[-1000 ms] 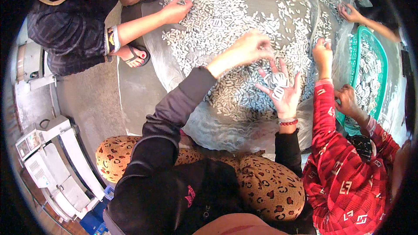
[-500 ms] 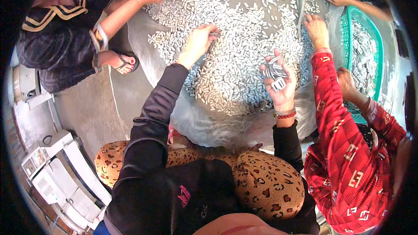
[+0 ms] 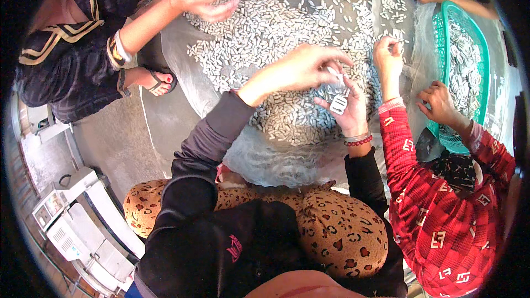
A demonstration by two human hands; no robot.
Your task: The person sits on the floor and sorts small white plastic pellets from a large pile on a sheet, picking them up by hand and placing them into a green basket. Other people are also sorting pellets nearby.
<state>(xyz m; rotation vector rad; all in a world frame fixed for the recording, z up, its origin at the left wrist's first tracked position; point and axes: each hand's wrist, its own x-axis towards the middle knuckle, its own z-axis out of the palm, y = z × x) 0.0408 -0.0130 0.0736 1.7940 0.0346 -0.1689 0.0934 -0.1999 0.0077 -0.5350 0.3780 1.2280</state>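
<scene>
A wide layer of small silver metal pieces point(image 3: 259, 38) covers the sheeted work surface in front of me. My right hand point(image 3: 353, 111) is palm up and cups a stack of flat silver slotted pieces point(image 3: 338, 104), like small buckles, with the topmost facing up. Just over that palm, my left hand point(image 3: 301, 66) reaches across from the left, its fingers bent. Its fingertips seem to pinch a small pale piece at the stack; motion blurs this, and part of the stack is hidden beneath the fingers.
A green plastic basket point(image 3: 483, 60) of silver pieces stands at right. Beside me, a co-worker in a red patterned sleeve point(image 3: 400, 138) has both hands near it. Another person's hand point(image 3: 204, 0) is at upper left; more hands reach in from the far side. White machinery point(image 3: 83, 226) stands lower left.
My left hand has moved right from the loose pieces to my right palm. My right hand has shifted slightly left. The left co-worker's hand has opened; the red-sleeved arms have moved.
</scene>
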